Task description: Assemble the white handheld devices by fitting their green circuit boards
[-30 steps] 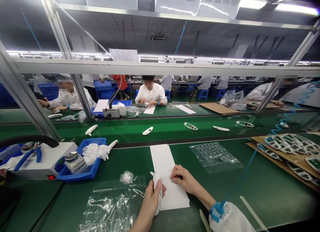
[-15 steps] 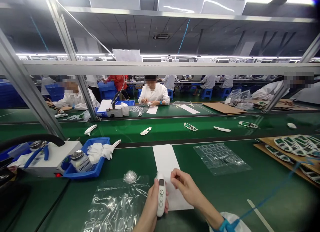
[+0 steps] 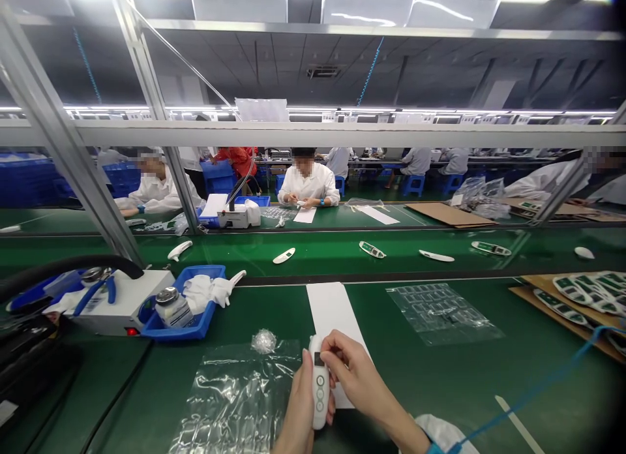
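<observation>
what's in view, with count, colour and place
handheld device: 1, white, in left hand
paper: count unclear, white, beneath right hand
device pieces: 6, mostly white, on belt
trays: at least 2, blue, left
bottle: 1, silver-capped, front tray
bundle: 1, white, front tray
switch box: 1, white, left
pliers: 1, blue-handled, on switch box
plastic sheets: 2, clear, flanking paper
crumpled plastic: 1, clear, left of paper
shells: many, white and green, right
cardboard: several, brown, right
workers: several, mostly white-clothed, across belt
left hand: 1, bare, around device
right hand: 1, bare, at device's screen
</observation>
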`<state>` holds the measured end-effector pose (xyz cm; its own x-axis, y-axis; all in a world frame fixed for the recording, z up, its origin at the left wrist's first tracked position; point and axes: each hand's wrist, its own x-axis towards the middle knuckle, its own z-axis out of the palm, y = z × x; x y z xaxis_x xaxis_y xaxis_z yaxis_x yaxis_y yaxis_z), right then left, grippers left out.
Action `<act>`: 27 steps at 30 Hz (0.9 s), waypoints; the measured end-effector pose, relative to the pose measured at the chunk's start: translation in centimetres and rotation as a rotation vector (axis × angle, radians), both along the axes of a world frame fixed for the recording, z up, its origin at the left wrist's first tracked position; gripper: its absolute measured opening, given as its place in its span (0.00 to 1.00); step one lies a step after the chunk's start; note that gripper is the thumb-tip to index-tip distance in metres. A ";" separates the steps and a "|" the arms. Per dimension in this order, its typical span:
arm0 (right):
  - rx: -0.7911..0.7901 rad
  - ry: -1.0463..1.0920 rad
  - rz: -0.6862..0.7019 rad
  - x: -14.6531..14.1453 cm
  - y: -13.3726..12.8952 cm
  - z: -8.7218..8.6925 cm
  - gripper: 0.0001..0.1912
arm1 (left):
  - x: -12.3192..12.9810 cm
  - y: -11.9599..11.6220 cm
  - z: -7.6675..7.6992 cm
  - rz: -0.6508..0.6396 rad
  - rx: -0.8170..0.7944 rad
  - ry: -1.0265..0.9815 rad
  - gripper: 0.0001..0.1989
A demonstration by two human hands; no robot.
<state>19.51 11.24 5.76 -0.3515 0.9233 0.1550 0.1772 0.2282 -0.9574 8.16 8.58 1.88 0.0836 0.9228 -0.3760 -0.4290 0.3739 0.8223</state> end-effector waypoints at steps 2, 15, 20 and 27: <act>-0.008 0.003 -0.004 -0.2 -0.1 0.2 0.07 | 0.0 -0.2 0.3 0.016 0.000 -0.006 0.36; -0.242 0.233 0.000 -1.4 0.5 -1.4 0.14 | -1.1 0.2 -0.5 -0.043 0.142 0.244 0.30; -0.118 0.226 0.094 -1.2 1.5 -0.5 0.15 | -2.2 1.1 -0.3 -0.158 0.172 0.313 0.31; 0.037 0.052 0.064 0.7 11.7 -1.9 0.19 | -6.0 7.9 1.8 0.044 0.430 0.686 0.24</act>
